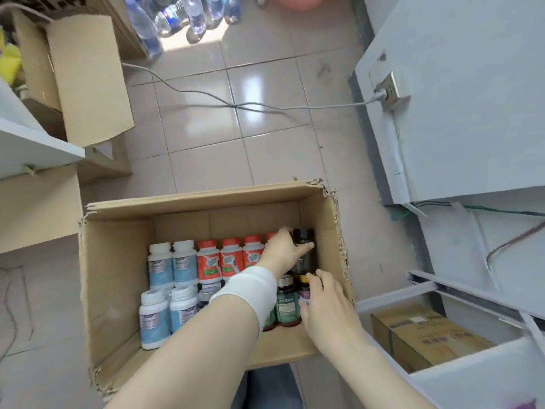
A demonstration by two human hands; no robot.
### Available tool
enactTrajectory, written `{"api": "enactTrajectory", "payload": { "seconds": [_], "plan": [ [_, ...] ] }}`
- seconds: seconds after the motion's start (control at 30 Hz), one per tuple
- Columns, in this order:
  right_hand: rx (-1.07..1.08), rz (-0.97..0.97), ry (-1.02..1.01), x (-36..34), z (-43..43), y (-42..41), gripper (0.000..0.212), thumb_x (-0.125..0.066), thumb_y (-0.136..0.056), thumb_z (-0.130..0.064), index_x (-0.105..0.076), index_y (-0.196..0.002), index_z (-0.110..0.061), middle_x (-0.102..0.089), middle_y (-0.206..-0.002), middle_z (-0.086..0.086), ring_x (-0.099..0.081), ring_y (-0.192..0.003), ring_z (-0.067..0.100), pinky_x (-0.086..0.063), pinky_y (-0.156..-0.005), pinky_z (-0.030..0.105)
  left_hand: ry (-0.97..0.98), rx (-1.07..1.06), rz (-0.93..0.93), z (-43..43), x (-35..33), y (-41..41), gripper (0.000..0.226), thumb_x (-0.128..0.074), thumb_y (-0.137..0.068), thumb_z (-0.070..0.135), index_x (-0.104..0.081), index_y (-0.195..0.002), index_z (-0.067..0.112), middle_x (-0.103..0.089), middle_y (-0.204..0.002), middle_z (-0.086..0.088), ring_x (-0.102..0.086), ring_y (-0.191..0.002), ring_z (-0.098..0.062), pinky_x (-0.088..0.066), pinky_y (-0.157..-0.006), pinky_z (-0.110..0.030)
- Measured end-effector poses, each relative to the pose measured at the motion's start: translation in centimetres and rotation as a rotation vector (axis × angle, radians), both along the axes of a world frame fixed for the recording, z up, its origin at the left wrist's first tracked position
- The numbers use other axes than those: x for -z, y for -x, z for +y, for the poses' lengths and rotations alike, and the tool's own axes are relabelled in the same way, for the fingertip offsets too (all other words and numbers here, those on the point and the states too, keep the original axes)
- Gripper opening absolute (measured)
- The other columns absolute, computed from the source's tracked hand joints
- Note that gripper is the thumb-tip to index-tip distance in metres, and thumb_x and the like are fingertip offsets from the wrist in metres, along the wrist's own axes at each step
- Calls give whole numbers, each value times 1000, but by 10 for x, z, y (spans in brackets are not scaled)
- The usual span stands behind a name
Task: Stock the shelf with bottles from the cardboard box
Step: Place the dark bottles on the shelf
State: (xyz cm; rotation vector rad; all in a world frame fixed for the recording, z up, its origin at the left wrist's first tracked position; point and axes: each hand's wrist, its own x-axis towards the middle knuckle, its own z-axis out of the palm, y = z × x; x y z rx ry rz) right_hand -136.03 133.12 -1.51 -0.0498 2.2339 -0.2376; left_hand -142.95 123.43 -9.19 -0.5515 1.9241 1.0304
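A white shelf [38, 140] juts in from the left edge, cut off by the frame, with a second box [85, 78], flap raised, standing behind it on the tiled floor [206, 137]. Water bottles [177, 16] cluster at the top edge, only partly in view. In the centre the open cardboard box [115, 278] sits on the floor, its top edges torn. Inside, every bottle stands upright, cap up and long axis vertical: white bottles [160, 265] with blue labels in two rows on the left, then red-capped bottles [208, 259] in a row toward the far wall. An arm wearing a white wristband [250, 293] crosses over them and hides part of the middle rows. The left hand [283, 252] is curled round the top of a dark bottle [306, 255] in the box's far right corner; its label is too blurred to read. Nearer, a green-labelled bottle [285, 304] stands just beside a purple-labelled bottle [303, 293] with a gold cap, which the right hand [327, 302] clasps from the right, covering most of it. A grey cable [206, 94] trails across the floor to a wall socket [389, 90] on the right. At the lower right a shelf unit [486, 376] holds a brown carton [427, 338], its print unreadable.
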Motion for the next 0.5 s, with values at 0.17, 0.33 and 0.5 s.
{"api": "enactTrajectory", "payload": {
  "seconds": [0.17,0.33,0.5],
  "plan": [
    [30,-22,19,9,-4,19,54,-36,-99,-15,-12,-148,-12,-15,-153,6,-21,-141,20,-29,-109,28,-5,-67,7,-8,2,6,57,-68,-84,32,-49,-129,4,-58,-129,-12,-54,-119,-26,-42,-97,-29],
    [-181,82,-72,35,-20,62,56,-32,-90,4,-17,-144,-1,-24,-146,18,-26,-135,31,-34,-105,32,-1,-364,32,-69,-4,-3,70,-71,-80,36,-41,-137,9,-52,-136,-7,-51,-123,-22,-41,-98,-28],
    [-522,-42,-261,75,-37,105,46,-40,-94,-11,-30,-138,0,-38,-142,16,-19,-139,33,-27,-108,35,-28,-308,-35,-114,7,-17,76,-67,-82,41,-32,-143,11,-44,-144,-5,-46,-128,-21,-35,-92,-24]
  ]
}}
